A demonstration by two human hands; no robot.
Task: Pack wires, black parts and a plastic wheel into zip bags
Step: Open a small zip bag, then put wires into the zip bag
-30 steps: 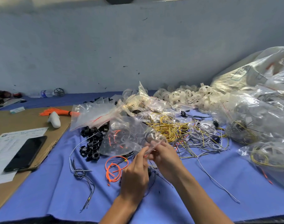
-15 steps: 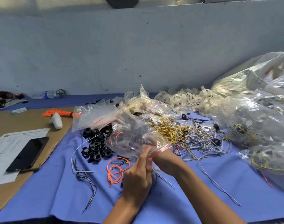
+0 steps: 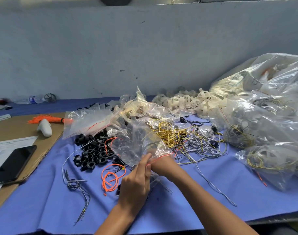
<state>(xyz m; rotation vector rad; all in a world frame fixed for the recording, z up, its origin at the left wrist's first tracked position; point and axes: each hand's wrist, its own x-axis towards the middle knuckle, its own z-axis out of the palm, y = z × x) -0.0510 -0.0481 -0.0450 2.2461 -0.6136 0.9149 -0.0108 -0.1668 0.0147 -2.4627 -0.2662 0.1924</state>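
The trouble I saw coming was at the mouth of the zip bag (image 3: 138,141). It stood puffed up off the blue cloth (image 3: 212,192), just right of the heap of black parts (image 3: 92,153), with thin wires showing faintly through the plastic. If one of those strands lay across the red seal line, I judged the strip would not press shut along its whole run and the contents could work loose later. The plastic looked slick and crumpled too, so a pinch on so little of the rim might slip and let the bag flop into the yellow wires (image 3: 168,133) beyond it.

The left hand (image 3: 136,182) came up from the near side, thumb and fingertips closed together on the near-left end of the bag's mouth, pinching the rim. The right hand (image 3: 162,165) reached in just beside it, under the red-lined edge. Its fingers were hidden by the plastic and by the other hand, so I could not tell whether they gripped the rim. The white plastic wheels (image 3: 183,100) lay piled at the far side, well apart from both hands.
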